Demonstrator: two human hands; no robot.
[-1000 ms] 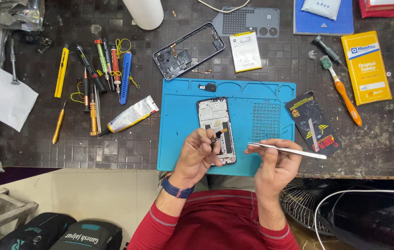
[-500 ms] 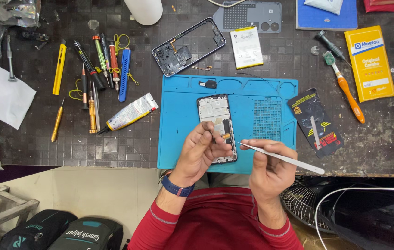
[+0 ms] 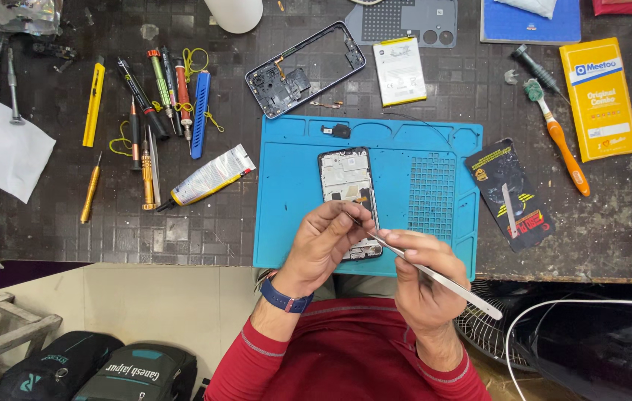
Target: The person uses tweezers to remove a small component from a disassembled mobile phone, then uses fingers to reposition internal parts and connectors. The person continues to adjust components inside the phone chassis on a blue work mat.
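Tweezers (image 3: 434,276) sit pinched in my right hand (image 3: 423,286), tips at the open phone (image 3: 350,197) on the blue mat (image 3: 434,148); my left hand (image 3: 323,245) touches its lower edge, fingers curled.

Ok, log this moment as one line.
left hand: fingertips on phone | right hand: holds tweezers, tip at phone | phone on blue mat
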